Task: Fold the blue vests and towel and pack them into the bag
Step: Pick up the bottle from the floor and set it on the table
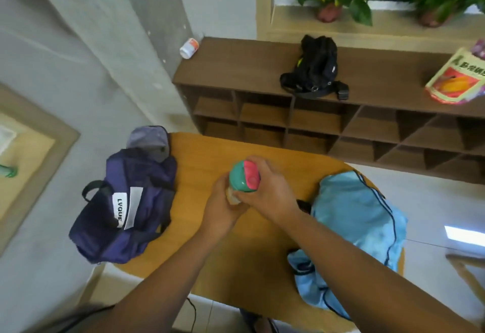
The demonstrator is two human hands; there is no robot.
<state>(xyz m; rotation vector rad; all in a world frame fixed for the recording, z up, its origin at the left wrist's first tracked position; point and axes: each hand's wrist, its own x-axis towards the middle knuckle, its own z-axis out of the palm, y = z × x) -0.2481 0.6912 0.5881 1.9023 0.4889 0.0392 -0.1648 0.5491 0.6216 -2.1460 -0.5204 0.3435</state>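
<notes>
Head view: left hand grips bottle low, right hand wraps its top; folding apparently unstarted, so next release bottle, take vests right of grip, bag left.

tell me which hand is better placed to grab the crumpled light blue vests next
Right, probably. The crumpled light blue vests lie by the right hand and forearm; the left hand is nearer the navy fabric bag. Both grip the green-and-pink-capped bottle.
</notes>
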